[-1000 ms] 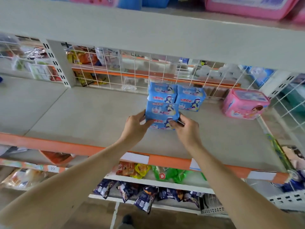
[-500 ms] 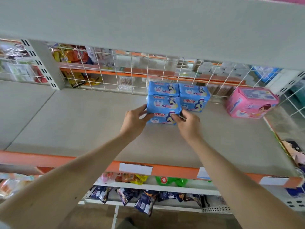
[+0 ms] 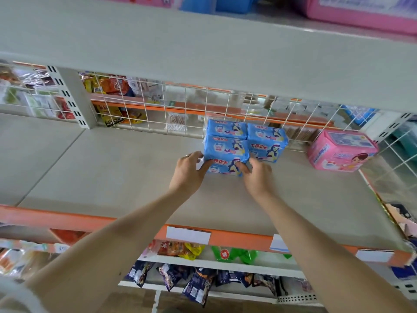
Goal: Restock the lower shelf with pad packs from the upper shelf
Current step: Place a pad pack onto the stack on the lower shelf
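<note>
The upper shelf (image 3: 203,53) runs across the top of my view. Under it lies the lower shelf (image 3: 101,177), a grey board with a wire grid (image 3: 180,107) at its back and an orange rail (image 3: 67,219) along its front edge. A pink pack (image 3: 340,152) sits on the board at the right, near the grid and apart from the blue ones. Two blue packs (image 3: 266,141) stand side by side against the grid. The front pack (image 3: 225,152), also blue, touches the left one of these, and I hold it at both ends. My left hand (image 3: 188,172) curls round its left end with the thumb on the front face. My right hand (image 3: 257,175) pinches its lower right corner. Whether it rests fully on the board I cannot tell. A white label (image 3: 188,234) sits on the rail.
</note>
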